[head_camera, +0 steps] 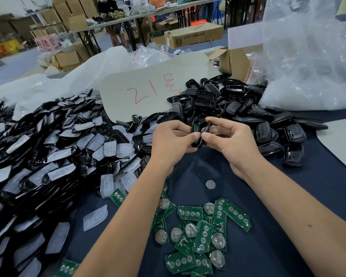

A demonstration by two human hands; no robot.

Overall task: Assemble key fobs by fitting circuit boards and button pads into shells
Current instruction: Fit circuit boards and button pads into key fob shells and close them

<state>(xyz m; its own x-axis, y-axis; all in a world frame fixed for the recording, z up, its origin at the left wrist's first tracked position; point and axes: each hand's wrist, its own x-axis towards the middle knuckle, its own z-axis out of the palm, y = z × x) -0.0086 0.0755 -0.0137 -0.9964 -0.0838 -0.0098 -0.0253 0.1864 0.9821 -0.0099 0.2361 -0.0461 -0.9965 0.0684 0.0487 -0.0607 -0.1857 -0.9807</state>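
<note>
My left hand (172,139) and my right hand (227,140) meet above the middle of the table. The left pinches a black shell half with a green circuit board (196,128) showing inside it. A second black shell half (206,129) is held edge-on by my right hand, right beside the first. Loose green circuit boards (202,230), some with coin cells, lie in a pile near me. Black shells with translucent button pads (68,148) are heaped on the left. More black shell halves (218,98) are piled at the back right.
A dark blue cloth (278,196) covers the table. One loose coin cell (210,184) lies on it. A white card with red writing (142,92) stands behind the hands. Clear plastic bags (308,56) rise at the right, a cardboard box (236,58) behind.
</note>
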